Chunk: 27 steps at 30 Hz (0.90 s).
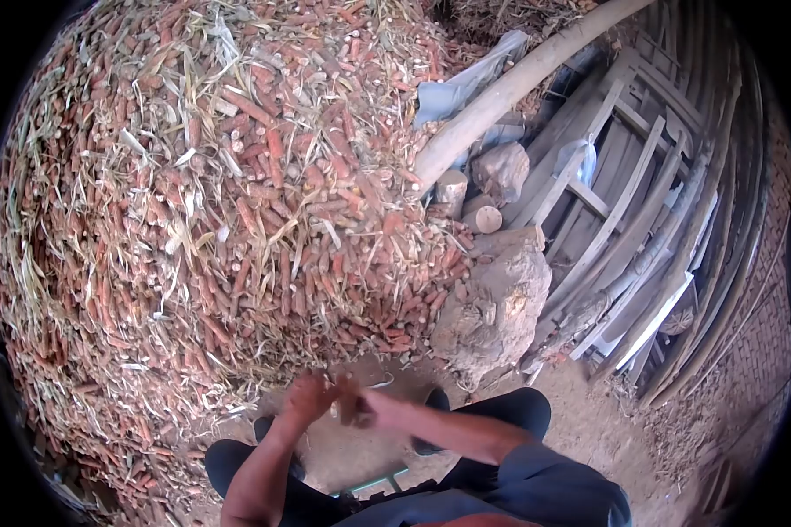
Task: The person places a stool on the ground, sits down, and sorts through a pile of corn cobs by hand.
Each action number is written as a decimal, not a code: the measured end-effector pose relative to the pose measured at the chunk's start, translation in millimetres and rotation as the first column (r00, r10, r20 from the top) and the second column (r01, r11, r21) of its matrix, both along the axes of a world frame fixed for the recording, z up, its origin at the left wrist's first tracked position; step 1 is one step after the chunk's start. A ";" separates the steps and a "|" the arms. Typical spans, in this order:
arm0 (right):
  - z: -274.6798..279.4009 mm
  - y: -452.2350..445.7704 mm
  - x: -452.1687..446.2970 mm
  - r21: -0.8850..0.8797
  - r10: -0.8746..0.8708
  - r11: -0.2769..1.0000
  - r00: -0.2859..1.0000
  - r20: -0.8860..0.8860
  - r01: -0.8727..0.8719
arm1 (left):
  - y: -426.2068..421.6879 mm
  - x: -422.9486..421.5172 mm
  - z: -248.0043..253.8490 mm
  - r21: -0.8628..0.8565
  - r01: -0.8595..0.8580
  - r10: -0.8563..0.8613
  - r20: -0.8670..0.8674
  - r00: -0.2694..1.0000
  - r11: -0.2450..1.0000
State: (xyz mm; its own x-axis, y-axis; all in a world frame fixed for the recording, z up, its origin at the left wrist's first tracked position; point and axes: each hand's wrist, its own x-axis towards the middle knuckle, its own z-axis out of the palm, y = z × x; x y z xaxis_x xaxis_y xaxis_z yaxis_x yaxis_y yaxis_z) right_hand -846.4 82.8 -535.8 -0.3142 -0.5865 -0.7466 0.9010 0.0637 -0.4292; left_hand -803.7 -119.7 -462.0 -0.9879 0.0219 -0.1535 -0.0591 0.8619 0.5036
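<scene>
Both hands meet in front of my knees, at the near edge of a big heap of reddish corn cobs (272, 220) mixed with dry husks. My left hand (308, 400) is closed, its fingers curled toward the right hand. My right hand (373, 408) is closed too and smeared by motion. Between the two sits a small tan piece (347, 406), too blurred to name. A thin pale curved strip (380, 382) shows just beyond the right hand.
A large rough stone (492, 307) stands right of the heap's edge. Behind it lie cut log pieces (483, 218) and a long pole (518, 83). Wooden frames and planks (624, 176) lean at the right. Under me is a green-edged seat or stand (373, 483) on bare earth.
</scene>
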 end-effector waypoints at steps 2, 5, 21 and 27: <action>31.4 5.0 -57.8 0.017 -0.113 0.993 0.991 -0.078 0.115 | -6.9 -7.6 -5.1 -0.012 -0.062 0.061 -0.070 0.996 0.998; 222.8 27.7 -225.4 -0.244 -0.424 0.906 0.754 -0.502 0.347 | -12.5 -13.0 -5.3 0.099 -0.082 0.104 -0.236 0.966 0.992; -88.5 58.3 -9.6 0.491 0.338 0.871 0.761 -0.554 -0.029 | -36.6 3.8 -43.8 0.101 -0.027 0.058 -0.319 0.946 0.995; -169.4 88.4 47.7 0.569 0.452 0.816 0.727 -0.517 -0.103 | -19.6 -1.3 1.3 0.058 0.000 0.011 -0.189 0.982 0.998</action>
